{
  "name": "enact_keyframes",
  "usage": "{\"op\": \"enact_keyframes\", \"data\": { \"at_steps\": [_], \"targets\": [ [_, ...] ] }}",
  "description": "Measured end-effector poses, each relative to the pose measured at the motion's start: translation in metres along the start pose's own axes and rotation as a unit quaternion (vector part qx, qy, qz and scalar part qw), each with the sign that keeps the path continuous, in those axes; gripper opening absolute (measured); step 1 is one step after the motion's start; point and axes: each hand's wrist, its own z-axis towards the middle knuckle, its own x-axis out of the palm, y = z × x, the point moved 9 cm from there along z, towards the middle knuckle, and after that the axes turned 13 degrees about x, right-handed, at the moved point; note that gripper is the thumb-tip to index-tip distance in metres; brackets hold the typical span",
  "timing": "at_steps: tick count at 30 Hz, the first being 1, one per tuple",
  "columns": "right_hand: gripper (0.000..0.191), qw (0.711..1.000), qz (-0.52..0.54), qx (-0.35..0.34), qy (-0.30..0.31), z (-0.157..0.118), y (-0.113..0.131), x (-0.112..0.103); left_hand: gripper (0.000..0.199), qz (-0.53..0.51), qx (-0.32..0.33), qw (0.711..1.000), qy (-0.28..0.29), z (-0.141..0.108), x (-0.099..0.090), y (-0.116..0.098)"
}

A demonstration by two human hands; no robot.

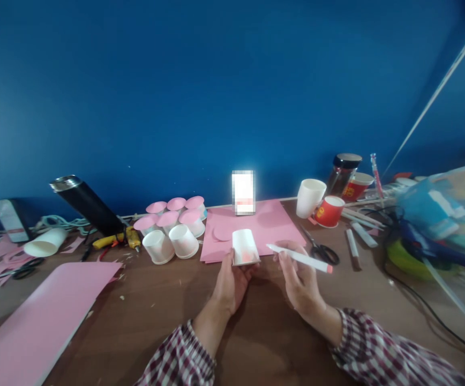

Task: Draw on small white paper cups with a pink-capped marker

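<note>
My left hand [232, 284] holds a white paper cup [244, 245] from below, over the front edge of a pink paper sheet [272, 220]. A faint pink patch shows on the cup's side. To its right, my right hand [299, 279] grips a white marker [302, 258] with a pink end; its pale tip points left toward the cup and does not touch it. A pink paper disc [222, 232] lies on the sheet, behind the cup. A bright, pixelated upright object [244, 192] stands at the back of the sheet.
White cups [183, 241], several topped with pink, stand left of the sheet. Farther left are a yellow glue gun [110, 240], a black flask [90, 206] and pink paper [51, 316]. Scissors [324, 252], a red cup [329, 212], a white cup [310, 198] and a cable [425, 305] are on the right.
</note>
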Motion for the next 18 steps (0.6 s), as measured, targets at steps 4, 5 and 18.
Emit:
{"op": "enact_keyframes", "data": {
  "at_steps": [4,5,18],
  "targets": [
    [0.014,1.0,-0.017,-0.001,0.005,-0.0019,0.0004,0.0016,0.033,0.004,-0.005,1.0,-0.001,0.0009,-0.0007,0.0014],
    [0.013,1.0,-0.02,-0.001,0.008,-0.0023,0.0004,0.0022,0.033,0.004,-0.006,1.0,0.0,0.0011,-0.0008,0.0018],
    [0.01,0.998,-0.049,-0.024,0.018,-0.0057,0.0074,0.0052,0.033,0.014,0.003,1.0,0.009,0.0007,0.0015,0.0021]
  ]
}}
